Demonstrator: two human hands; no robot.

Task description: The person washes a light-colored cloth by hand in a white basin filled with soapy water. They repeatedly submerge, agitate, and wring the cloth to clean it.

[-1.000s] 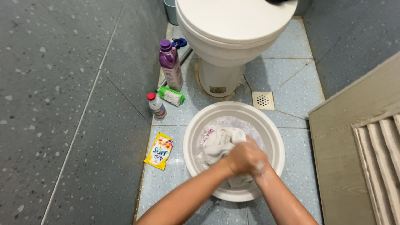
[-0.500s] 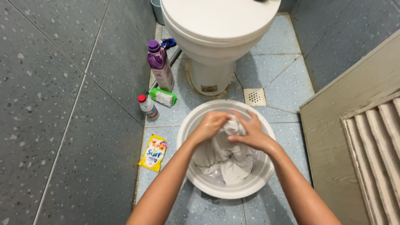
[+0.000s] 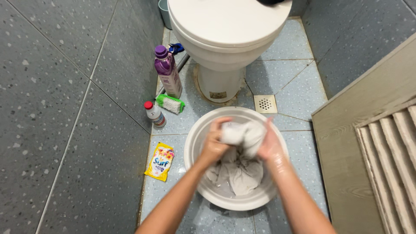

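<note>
The left hand (image 3: 214, 145) and the right hand (image 3: 269, 146) are both clenching a bunched wad of wet white cloth (image 3: 242, 134), fingers curled tight into it from either side, lifting it over the white basin (image 3: 194, 143). The wad's long axis is running sideways from hand to hand, while the rest of the cloth is trailing down into the basin's middle, lying crumpled in shallow water. Just left of the basin a yellow detergent sachet (image 3: 160, 161) is lying flat on the floor tiles. Beyond the basin's far left rim a small red-capped bottle (image 3: 154, 114), a green scrubbing brush (image 3: 170, 103) and a tall purple bottle (image 3: 167, 72) are standing along the wall. Directly beyond the basin the white toilet (image 3: 225, 30) is crowding it, with a floor drain (image 3: 264, 103) beside the toilet's foot, and a slatted door (image 3: 381, 147) is standing just right of the basin.
</note>
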